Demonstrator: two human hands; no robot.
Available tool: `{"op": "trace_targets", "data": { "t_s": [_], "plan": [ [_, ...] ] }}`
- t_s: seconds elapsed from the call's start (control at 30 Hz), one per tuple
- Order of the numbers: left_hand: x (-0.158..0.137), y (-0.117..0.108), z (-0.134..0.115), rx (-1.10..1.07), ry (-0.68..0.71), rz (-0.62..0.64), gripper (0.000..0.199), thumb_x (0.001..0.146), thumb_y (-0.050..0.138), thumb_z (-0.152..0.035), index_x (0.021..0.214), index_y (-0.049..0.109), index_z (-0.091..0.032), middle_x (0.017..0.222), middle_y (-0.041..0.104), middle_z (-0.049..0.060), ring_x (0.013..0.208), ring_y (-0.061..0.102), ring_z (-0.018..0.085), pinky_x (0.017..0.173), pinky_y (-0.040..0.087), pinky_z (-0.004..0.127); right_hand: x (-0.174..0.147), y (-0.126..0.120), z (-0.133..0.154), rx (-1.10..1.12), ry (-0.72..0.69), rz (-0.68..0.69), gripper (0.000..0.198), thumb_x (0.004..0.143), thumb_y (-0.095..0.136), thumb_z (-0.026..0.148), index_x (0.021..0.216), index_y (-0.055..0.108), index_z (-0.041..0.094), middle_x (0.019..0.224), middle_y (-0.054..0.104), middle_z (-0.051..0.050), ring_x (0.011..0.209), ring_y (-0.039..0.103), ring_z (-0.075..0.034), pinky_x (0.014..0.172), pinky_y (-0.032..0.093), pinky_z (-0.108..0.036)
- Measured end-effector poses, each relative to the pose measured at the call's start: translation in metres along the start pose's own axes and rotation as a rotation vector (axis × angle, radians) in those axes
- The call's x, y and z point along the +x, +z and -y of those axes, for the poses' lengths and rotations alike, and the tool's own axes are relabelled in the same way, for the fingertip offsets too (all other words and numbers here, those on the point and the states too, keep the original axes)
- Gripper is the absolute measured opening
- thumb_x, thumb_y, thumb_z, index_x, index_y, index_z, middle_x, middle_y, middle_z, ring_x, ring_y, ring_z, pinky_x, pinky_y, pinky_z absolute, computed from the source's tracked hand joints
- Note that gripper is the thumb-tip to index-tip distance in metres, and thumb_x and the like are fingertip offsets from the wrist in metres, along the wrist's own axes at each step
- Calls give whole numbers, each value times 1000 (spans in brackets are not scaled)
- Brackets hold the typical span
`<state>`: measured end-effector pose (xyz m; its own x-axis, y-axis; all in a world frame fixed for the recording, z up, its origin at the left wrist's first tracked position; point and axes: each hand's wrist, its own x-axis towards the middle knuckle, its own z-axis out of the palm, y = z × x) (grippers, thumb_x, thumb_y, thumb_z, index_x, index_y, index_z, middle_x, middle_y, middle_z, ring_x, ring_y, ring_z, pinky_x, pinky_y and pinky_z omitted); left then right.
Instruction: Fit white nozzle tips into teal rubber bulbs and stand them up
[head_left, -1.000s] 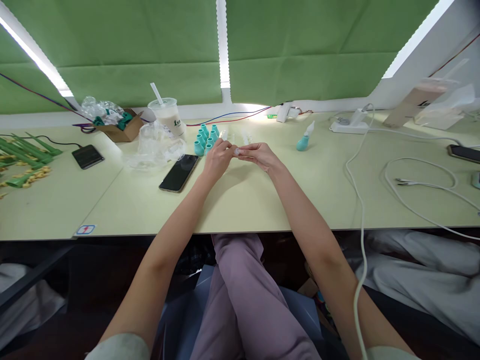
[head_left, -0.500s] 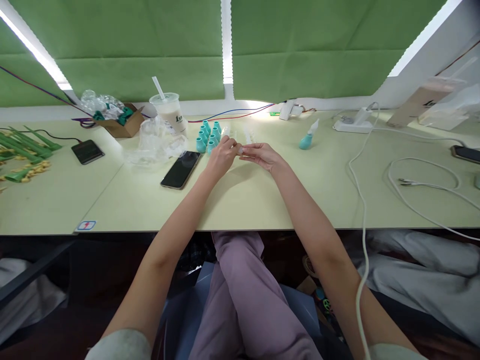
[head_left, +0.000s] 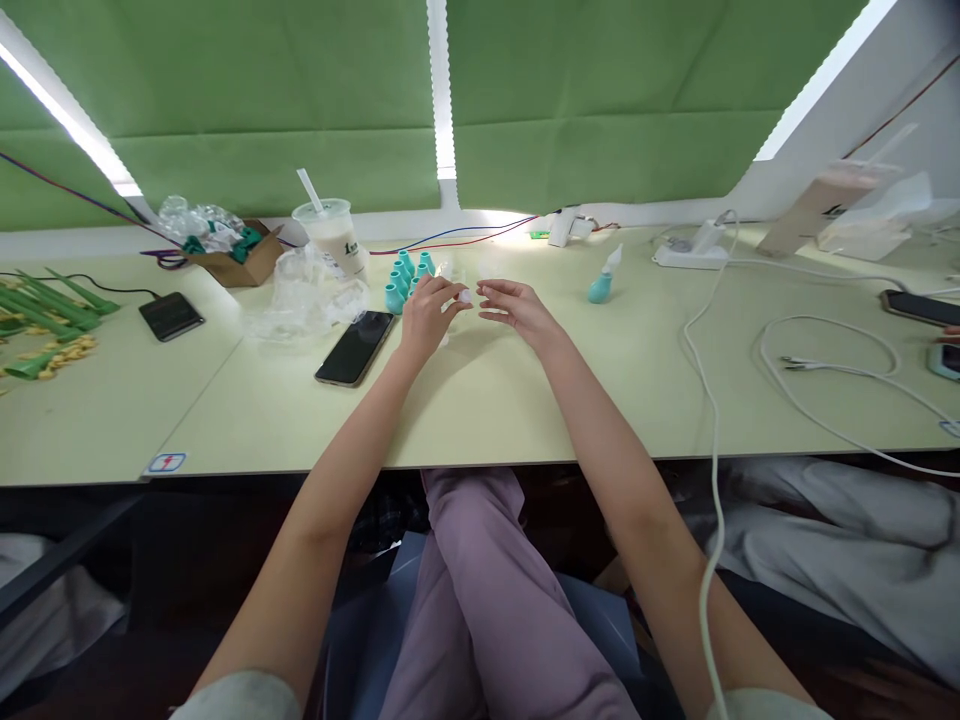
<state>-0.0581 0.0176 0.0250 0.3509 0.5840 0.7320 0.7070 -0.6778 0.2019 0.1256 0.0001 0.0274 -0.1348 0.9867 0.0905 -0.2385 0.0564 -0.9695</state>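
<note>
Of the hands, the left hand (head_left: 429, 312) pinches a small white piece (head_left: 465, 296) at the frame's centre; the right hand (head_left: 519, 310), fingers loosely parted, looks empty. Teal bulbs (head_left: 394, 297) stand upper centre on the desk (head_left: 480, 415), beside the left hand.

Bright light (head_left: 441, 100) shows between green blinds (head_left: 637, 110) behind a pale table (head_left: 480, 420).

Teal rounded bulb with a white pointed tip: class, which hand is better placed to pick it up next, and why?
Probably the right hand: it is nearer the teal bulb and looks empty, fingers parted, while the left hand pinches a small whitish translucent piece.
</note>
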Motion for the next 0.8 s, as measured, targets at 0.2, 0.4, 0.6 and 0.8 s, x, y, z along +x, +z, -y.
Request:
{"op": "trace_targets", "data": {
  "t_s": [0.2, 0.4, 0.6, 0.8],
  "plan": [
    [0, 1, 0, -28, -25, 7, 29, 90, 53, -42, 101, 70, -22, 86, 67, 7, 88, 59, 22, 78, 44, 33, -7, 9, 7, -145, -37, 48, 40, 67, 77, 47, 100, 69, 26, 109, 69, -2, 95, 65, -17, 85, 55, -35],
    [-1, 0, -4, -17, -40, -8, 29, 91, 51, -42, 103, 70, -24, 92, 65, 8, 94, 58, 24, 80, 45, 35, -11, 17, 9, -141, -10, 127, 46, 66, 76, 54, 102, 70, 26, 104, 71, -4, 97, 66, -19, 85, 55, -35],
    [2, -4, -4, -28, -21, -22, 41, 85, 54, -55, 111, 67, -26, 111, 59, 11, 101, 54, 25, 88, 44, 41, 0, 4, 6, -111, -26, 23, 41, 59, 83, 48, 85, 70, 18, 81, 70, -4, 78, 67, -16, 85, 54, -36],
    [3, -7, 15, -18, -89, -57, 36, 84, 57, -51, 106, 67, -24, 116, 55, 10, 105, 50, 25, 94, 42, 42, 16, -49, -4, -801, -218, -593, 11, 69, 72, 23, 74, 63, 17, 80, 62, -5, 76, 59, -18, 81, 51, -39]
  ]
}}
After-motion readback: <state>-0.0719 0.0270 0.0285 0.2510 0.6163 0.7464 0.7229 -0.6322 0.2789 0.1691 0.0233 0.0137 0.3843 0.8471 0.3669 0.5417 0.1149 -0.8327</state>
